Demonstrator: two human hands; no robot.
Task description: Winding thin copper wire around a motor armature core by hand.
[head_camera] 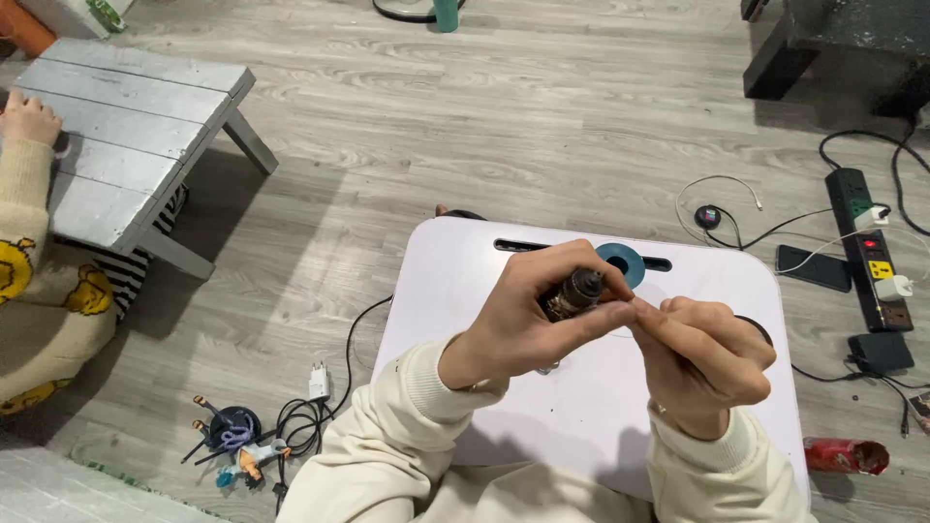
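My left hand (528, 315) is raised over a small white lap table (455, 281) and grips a small dark cylindrical metal part (576, 291) with a ribbed end. My right hand (702, 358) is closed beside it, its fingertips pinching at the same part from the right. A blue ring-shaped roll (625, 263) lies on the table just behind the part, partly hidden by my fingers. Both arms wear cream sleeves.
Another person's hand (29, 118) in a cream and yellow sleeve rests on a grey wooden bench (136, 126) at the left. A black power strip (867, 247), a phone (812, 267) and cables lie on the right. A charger and tangled cords (305, 412) and small tools lie lower left. A red can (845, 455) lies by my right elbow.
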